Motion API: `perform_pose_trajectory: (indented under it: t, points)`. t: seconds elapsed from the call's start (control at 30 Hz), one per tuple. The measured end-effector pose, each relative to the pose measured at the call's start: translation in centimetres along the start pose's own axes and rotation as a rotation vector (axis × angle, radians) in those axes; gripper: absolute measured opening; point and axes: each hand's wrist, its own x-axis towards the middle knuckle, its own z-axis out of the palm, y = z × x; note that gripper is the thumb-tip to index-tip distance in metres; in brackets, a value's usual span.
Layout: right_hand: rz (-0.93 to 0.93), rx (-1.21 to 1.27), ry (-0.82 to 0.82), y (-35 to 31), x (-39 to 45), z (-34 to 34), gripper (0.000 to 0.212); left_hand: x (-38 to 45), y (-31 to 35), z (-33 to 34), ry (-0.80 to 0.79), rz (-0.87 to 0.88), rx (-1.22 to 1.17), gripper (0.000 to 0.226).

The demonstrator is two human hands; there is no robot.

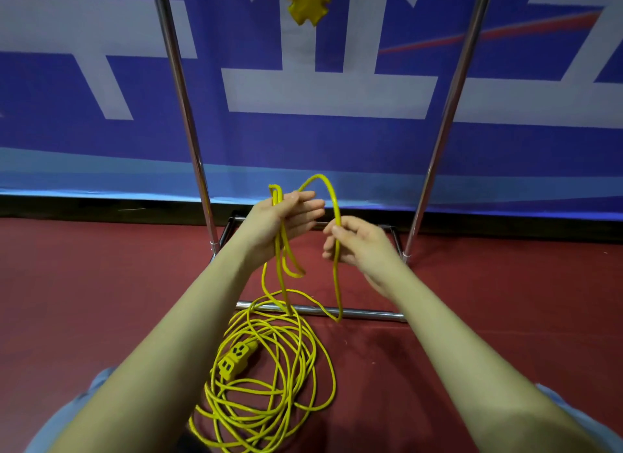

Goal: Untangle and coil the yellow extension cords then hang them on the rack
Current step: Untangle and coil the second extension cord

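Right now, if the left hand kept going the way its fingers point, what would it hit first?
The left hand points right, toward the arched cord loop that the right hand pinches. It would probably meet that loop first, then the right hand's fingers, though depth is hard to judge.

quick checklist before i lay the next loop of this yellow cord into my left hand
1. Left hand holds the loops already gathered: ok, several strands run through it.
2. Right hand has the feed strand: ok, pinched in its fingers.
3. Arc between the hands free of knots: ok.
4. Pile of yellow extension cord on the floor untangled: not ok, strands cross over each other.
5. Socket end free to follow: cannot tell, it lies among the strands.
6. Cord clear of the rack base bar: not ok, strands drape across it.
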Motion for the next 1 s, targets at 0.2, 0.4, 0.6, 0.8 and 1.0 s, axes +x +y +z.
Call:
perform_pose_trajectory:
  t: [0.2,0.4,0.6,0.8,1.0]
  points:
    - [0.008,0.356,0.156,-2.3,0.8,-1.5,0.020,-0.7,-1.2,-0.5,0.009,-0.050,0.275,0.032]
    - [0.060,-0.060,0.145,-3.0,1.3,-2.4,0.024,-0.7,-1.3,-0.7,-0.024,-0.029,0.254,0.037]
    - [0.204,-0.141,-0.139,-2.7,0.4,-1.7,0.027,-0.6,-2.0,0.2,0.010,-0.073,0.162,0.033]
    - [0.227,-0.083,-0.282,-2.8,-0.1,-1.5,0.028,-0.2,-2.2,1.2,0.019,-0.101,-0.100,0.023]
    - [0.234,-0.266,-0.317,-0.4,-0.4,-1.6,0.036,0.2,-0.3,0.8,-0.018,-0.016,-0.340,0.028]
